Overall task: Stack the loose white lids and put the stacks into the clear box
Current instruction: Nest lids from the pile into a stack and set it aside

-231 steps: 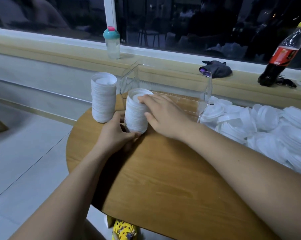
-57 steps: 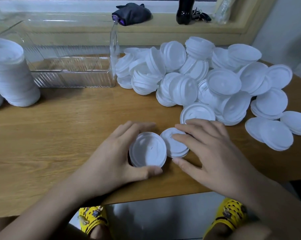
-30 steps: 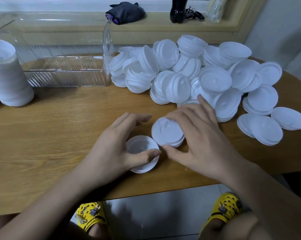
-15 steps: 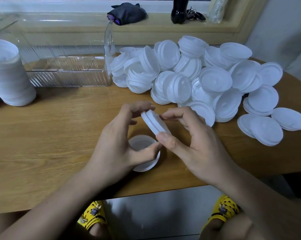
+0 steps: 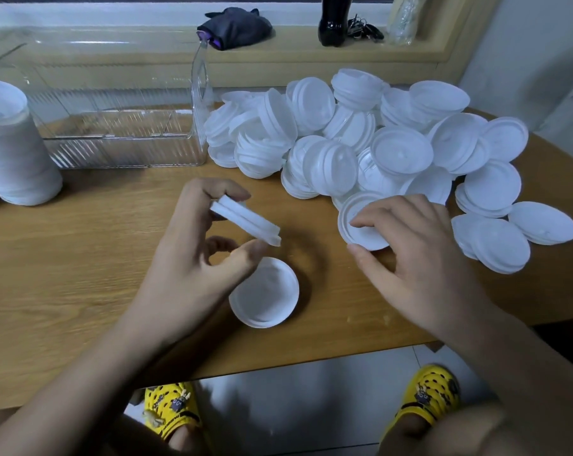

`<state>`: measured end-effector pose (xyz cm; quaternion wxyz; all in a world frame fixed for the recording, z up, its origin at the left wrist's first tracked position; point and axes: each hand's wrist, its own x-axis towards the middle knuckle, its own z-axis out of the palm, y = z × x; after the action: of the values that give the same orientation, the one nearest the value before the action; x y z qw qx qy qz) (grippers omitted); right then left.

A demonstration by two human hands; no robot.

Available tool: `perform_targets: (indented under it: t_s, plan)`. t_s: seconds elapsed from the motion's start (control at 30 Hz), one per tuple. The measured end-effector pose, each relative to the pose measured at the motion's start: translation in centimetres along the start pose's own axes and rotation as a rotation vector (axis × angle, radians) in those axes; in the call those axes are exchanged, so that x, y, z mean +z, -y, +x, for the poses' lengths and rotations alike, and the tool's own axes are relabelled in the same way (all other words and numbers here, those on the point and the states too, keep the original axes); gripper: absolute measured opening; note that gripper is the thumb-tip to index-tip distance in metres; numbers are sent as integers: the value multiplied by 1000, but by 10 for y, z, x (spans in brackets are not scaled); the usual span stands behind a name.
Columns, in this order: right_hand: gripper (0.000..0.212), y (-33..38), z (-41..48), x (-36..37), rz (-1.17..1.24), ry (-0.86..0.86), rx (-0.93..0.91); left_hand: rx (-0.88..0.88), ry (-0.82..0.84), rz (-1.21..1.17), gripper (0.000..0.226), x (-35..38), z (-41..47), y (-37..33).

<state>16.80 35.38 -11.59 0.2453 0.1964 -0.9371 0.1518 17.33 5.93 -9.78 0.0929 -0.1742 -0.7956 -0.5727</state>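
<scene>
Loose white lids [image 5: 370, 139] beside empty clear box [image 5: 114, 149]; left hand [image 5: 196, 255] pinching nested lids [image 5: 245, 220], right hand [image 5: 410, 255] gripping another lid [image 5: 354, 222].

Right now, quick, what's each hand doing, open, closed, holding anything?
Left hand: closed on a small stack of round white plastic lids, held tilted above the table.
Right hand: fingers closing on one round white lid at the pile's edge.
</scene>
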Motion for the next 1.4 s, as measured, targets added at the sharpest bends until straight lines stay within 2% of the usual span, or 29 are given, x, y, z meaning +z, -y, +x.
perform_targets:
  t_s: [0.1,0.33,0.5,0.67,1.03,1.17,1.27,1.4]
  plan:
    - [24,-8,-4,0,-66,12,1,-3,1,111,25,-2,0,5]
    - [16,-16,-6,6,-63,28,-38,-11,-16,272,22,-7,-1,-5]
    - [3,-16,-4,5,-58,25,-55,-65,56,405,15,-17,1,-7]
    - [11,-9,-2,2,-59,-61,-63,-118,98,450,9,-16,0,-3]
    - [7,17,-3,-6,210,-210,13,-35,96,501,19,-11,1,10]
    - [7,37,-6,-3,301,-146,-122,-15,84,452,28,-13,2,10]
    - [9,54,-11,4,345,-48,-242,-17,88,394,19,-12,3,9]
    - [14,66,-17,11,339,20,-350,-33,48,359,20,-9,2,11]
